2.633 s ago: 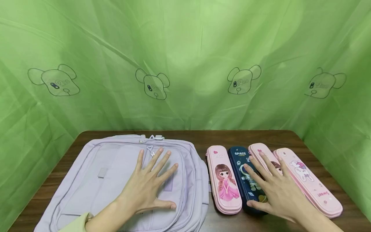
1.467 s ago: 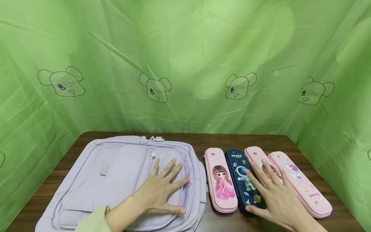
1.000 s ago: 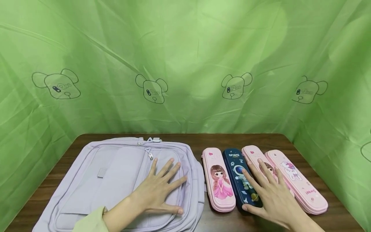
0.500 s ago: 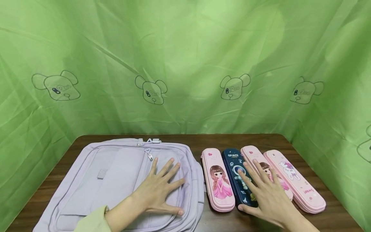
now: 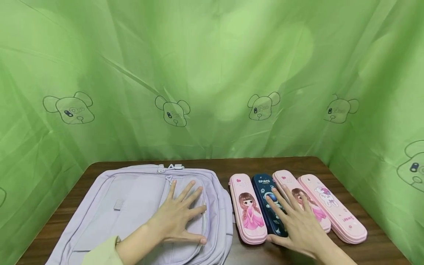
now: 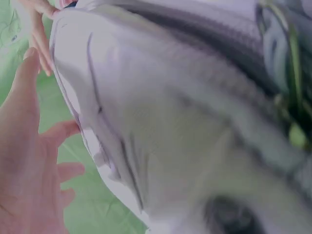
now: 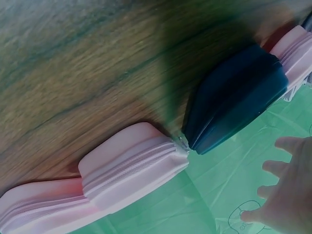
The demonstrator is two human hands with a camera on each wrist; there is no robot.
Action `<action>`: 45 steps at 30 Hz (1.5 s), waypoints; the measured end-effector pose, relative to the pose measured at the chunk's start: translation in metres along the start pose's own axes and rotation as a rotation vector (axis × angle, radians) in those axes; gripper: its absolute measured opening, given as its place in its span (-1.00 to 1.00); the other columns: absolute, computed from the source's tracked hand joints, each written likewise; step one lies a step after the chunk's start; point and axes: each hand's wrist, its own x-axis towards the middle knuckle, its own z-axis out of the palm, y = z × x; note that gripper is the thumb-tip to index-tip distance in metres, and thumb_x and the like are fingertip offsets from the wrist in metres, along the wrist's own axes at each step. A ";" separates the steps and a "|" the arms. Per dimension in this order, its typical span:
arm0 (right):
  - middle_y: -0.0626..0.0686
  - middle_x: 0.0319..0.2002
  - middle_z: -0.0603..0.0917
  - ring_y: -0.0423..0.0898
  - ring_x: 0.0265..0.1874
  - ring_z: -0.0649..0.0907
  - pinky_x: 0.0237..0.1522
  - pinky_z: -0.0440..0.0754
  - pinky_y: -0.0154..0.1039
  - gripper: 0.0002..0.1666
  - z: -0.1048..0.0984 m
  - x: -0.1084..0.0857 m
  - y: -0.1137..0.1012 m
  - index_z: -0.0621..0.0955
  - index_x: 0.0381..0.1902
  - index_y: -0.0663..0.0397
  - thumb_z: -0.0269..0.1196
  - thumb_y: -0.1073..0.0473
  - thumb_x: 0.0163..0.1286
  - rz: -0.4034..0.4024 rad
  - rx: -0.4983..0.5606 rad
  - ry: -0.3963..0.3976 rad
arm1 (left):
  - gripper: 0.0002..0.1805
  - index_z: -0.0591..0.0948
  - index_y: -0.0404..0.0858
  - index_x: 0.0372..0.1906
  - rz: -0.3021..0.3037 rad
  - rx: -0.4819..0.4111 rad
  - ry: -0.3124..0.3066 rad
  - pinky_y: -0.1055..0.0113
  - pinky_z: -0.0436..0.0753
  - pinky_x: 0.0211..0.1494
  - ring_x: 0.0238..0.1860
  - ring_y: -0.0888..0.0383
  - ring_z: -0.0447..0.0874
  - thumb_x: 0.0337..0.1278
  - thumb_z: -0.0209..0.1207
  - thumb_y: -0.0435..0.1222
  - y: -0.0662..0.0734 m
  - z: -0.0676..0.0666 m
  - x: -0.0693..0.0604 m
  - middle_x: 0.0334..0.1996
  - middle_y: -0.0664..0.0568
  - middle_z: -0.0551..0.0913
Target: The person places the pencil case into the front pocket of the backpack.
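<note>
A lavender backpack (image 5: 132, 206) lies flat on the left side of the table. Over its front pocket my left hand (image 5: 175, 219) spreads its fingers, holding nothing; contact with the fabric cannot be told. To the right lie several zipped pencil cases in a row: a pink one with a girl (image 5: 248, 209), a navy astronaut one (image 5: 262, 180), another pink girl one (image 5: 284, 178) and a pink bunny one (image 5: 334, 209). My right hand (image 5: 299, 228) is spread above the navy and second girl cases, partly hiding both. In the right wrist view, that hand appears apart from them.
The dark wooden table (image 5: 258, 163) has rounded back corners. Green curtain fabric (image 5: 212, 73) with line-drawn bear heads surrounds it at the back and sides. A zipper pull (image 5: 160, 171) and a strap buckle (image 5: 179, 166) sit at the backpack's top.
My right hand has shifted left over the pencil cases, baring more of the second girl case. My left hand moved slightly right over the backpack, still spread. The head view has tilted up slightly.
</note>
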 end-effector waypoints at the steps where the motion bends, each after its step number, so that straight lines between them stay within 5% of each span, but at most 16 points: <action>1: 0.13 0.42 0.11 0.21 0.37 0.05 0.16 -0.05 0.43 0.13 0.001 0.001 -0.001 0.36 0.32 0.03 0.05 -0.62 -0.02 -0.002 0.007 0.001 | -0.05 0.52 0.11 0.18 -0.006 -0.001 0.010 -0.38 -0.15 0.23 0.40 -0.16 -0.07 -0.18 -0.33 0.58 -0.001 -0.002 -0.003 0.35 -0.13 0.23; 9: 0.14 0.39 0.18 0.23 0.37 0.05 0.27 -0.38 0.25 0.10 0.010 0.010 -0.011 0.40 0.29 0.05 0.03 -0.61 0.01 -0.039 0.029 0.056 | -0.01 0.47 0.13 0.23 -0.069 0.015 0.081 -0.34 -0.33 0.26 0.42 -0.13 -0.18 -0.25 -0.28 0.60 -0.020 -0.031 -0.030 0.39 -0.08 0.15; 15: 0.21 0.36 0.21 0.26 0.34 0.12 0.28 -0.26 0.29 0.08 0.020 0.015 -0.022 0.42 0.28 0.05 0.00 -0.62 0.03 -0.073 0.024 0.080 | -0.01 0.53 0.05 0.18 -0.158 0.058 0.161 -0.38 -0.31 0.23 0.43 -0.12 -0.19 -0.27 -0.21 0.59 -0.035 -0.048 -0.064 0.37 -0.07 0.19; 25: 0.31 0.21 0.40 0.29 0.27 0.24 0.20 -0.02 0.35 0.09 0.028 0.025 -0.042 0.45 0.25 0.02 0.03 -0.63 -0.02 -0.060 0.053 0.089 | -0.07 0.53 0.04 0.16 -0.234 0.084 0.178 -0.42 -0.31 0.20 0.41 -0.18 -0.13 -0.20 -0.19 0.55 -0.048 -0.040 -0.098 0.39 -0.05 0.16; 34: 0.38 0.05 0.49 0.36 0.18 0.32 0.15 0.08 0.35 0.15 0.035 0.025 -0.050 0.47 0.19 0.10 -0.05 -0.69 -0.05 -0.011 0.046 0.058 | -0.14 0.57 0.01 0.03 -0.322 0.069 0.139 -0.36 -0.43 0.21 0.40 -0.17 -0.10 -0.13 -0.21 0.52 -0.050 -0.034 -0.101 0.43 0.07 0.09; 40: 0.40 -0.05 0.53 0.40 0.15 0.33 0.17 0.08 0.32 0.18 0.041 0.028 -0.057 0.47 0.17 0.18 0.05 -0.66 -0.11 0.037 0.070 0.042 | -0.40 0.52 -0.07 0.09 -0.422 -0.092 0.075 -0.43 -0.35 0.17 0.37 -0.23 -0.03 0.17 -0.07 0.25 -0.055 -0.025 -0.103 0.41 -0.03 0.11; 45: 0.28 -0.25 0.54 0.41 0.05 0.41 0.11 0.17 0.30 0.08 0.040 0.032 -0.060 0.47 0.12 0.24 0.34 -0.39 -0.25 0.120 0.144 0.067 | -0.51 0.43 -0.04 0.09 -0.546 -0.276 0.045 -0.54 -0.23 0.07 0.34 -0.37 -0.05 0.22 -0.02 0.16 -0.061 -0.014 -0.116 0.40 -0.24 0.06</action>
